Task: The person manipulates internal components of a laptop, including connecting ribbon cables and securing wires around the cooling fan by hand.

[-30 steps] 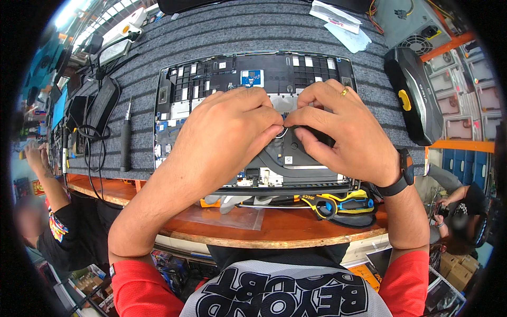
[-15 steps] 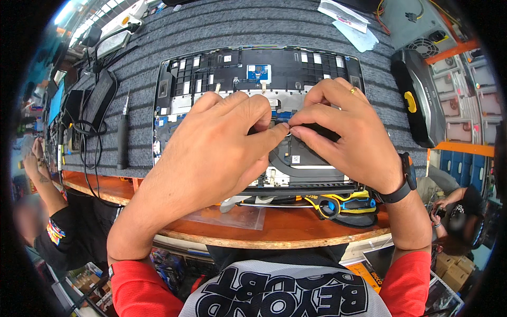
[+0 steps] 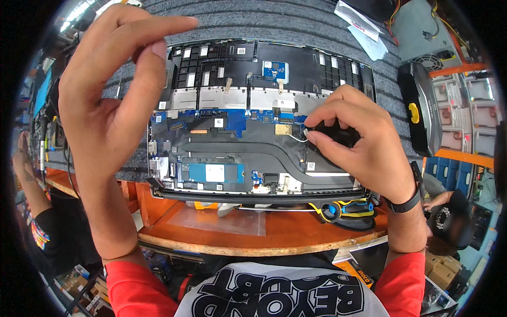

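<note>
The right hand (image 3: 364, 131) is pinching a thin white cable (image 3: 299, 139) over the opened black rectangular laptop (image 3: 237, 150). The left hand (image 3: 100, 100), fingers parted, is hovering by the laptop's left edge.

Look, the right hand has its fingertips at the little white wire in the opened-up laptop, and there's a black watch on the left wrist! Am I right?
Nearly! The black watch is on the right wrist, not the left, as the head view shows. The right hand does have its fingertips at the little white wire in the opened-up laptop.
</note>
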The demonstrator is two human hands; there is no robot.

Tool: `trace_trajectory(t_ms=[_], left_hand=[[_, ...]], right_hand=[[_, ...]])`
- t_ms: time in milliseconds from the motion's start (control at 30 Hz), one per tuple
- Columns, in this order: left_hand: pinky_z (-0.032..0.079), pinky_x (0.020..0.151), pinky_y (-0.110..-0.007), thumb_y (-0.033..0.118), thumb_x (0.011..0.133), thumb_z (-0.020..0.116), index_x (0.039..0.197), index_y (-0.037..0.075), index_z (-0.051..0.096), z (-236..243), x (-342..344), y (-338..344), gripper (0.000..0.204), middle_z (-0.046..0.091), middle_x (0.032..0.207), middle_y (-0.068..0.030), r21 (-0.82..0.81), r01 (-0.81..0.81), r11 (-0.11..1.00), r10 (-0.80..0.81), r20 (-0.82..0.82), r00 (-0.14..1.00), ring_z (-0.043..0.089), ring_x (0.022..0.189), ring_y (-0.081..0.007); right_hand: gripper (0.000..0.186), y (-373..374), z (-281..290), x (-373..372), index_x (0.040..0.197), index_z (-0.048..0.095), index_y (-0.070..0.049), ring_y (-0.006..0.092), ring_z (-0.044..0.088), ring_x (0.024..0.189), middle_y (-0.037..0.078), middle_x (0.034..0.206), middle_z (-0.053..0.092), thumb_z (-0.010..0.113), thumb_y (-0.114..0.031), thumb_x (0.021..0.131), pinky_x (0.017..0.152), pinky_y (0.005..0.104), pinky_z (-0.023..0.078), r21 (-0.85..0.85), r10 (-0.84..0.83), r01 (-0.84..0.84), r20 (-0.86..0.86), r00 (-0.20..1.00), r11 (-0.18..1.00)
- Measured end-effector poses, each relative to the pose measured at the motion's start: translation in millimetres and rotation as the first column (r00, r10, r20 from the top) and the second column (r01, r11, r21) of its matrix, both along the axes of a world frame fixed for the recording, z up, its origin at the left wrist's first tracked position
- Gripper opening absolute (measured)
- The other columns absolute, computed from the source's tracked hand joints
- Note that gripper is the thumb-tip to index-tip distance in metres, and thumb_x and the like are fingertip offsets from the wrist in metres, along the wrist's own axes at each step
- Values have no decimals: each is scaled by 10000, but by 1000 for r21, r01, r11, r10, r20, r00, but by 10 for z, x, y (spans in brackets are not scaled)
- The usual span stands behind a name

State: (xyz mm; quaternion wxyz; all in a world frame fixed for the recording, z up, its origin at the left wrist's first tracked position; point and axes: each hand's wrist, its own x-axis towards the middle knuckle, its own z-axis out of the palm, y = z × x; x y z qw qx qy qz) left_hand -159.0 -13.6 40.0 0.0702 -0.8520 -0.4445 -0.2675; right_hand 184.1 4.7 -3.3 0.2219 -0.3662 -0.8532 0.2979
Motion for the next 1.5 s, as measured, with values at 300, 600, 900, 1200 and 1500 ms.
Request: trace_trajectory(t_ms=[300,600,900,1200,1500], left_hand=[[445,803,-327,-42,1003,616,1277,-23,778,-236,-200,-19,319,651,969,-86,-25,93,995,-93,-6,996,580,886,-183],[410,724,-327,-14,1011,600,1287,5,766,-314,-239,-55,324,606,933,-73,-90,60,994,-59,11,998,558,838,-160],[398,703,-315,6,1044,576,1293,37,773,-352,-257,-42,319,582,916,-55,-69,55,996,-56,-8,998,539,819,-139],[393,695,-305,31,1061,563,1323,47,760,-409,-257,-33,328,567,926,-50,-81,40,996,-40,-5,999,534,815,-130],[406,695,-298,50,1074,552,1323,53,759,-423,-266,-70,323,569,932,-46,-112,-5,994,6,4,1000,538,818,-125]], right_hand=[[200,56,128,-60,963,721,-49,236,629,824,69,906,632,829,22,810,714,350,510,-53,42,-34,148,988,998],[213,190,309,-155,958,693,-19,208,610,813,70,922,622,808,38,788,718,328,507,-181,136,-82,314,939,980],[336,201,302,-42,1146,835,-69,209,641,876,64,979,670,880,-5,820,735,330,508,-70,203,-192,221,954,979],[273,182,177,9,1066,820,-80,256,664,913,79,1033,698,901,-27,811,802,368,521,121,226,-256,213,950,959],[270,196,45,32,1038,801,-78,257,728,911,70,991,783,893,15,802,852,368,544,138,246,-255,81,966,957]])
